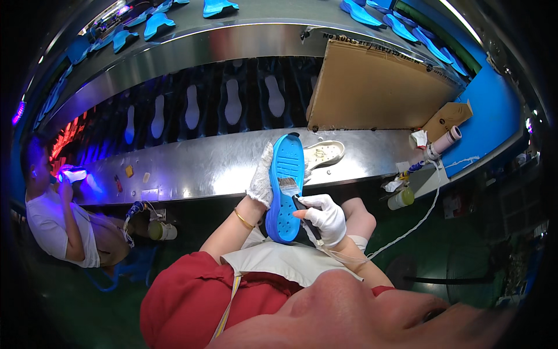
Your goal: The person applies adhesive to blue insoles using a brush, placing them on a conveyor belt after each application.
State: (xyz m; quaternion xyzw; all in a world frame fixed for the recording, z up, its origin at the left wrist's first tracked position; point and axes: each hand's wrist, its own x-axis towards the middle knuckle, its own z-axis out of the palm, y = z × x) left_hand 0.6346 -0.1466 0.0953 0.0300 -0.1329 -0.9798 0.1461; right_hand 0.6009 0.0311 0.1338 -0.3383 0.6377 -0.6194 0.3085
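My left hand (261,179), in a knitted white glove, grips the left edge of a blue shoe sole (286,157), which is held upright over my lap with its dimpled inner face showing. Most of that hand's fingers are hidden behind the sole. My right hand (328,218), also gloved in white with a fingertip bare, is closed around the dark handle of a flat brush (289,187). The brush's bristles rest on the middle of the sole. A white tube runs off from the handle's lower end. Just behind the sole, a cream-white shoe (325,153) lies on the metal bench.
The metal bench (203,168) spans the front. A large cardboard sheet (372,87) stands at right, near a pinkish roll (446,139) and a lidded jar (401,199). Blue soles (158,24) lie on the upper belt. At far left, a person (64,221) handles a brightly lit piece.
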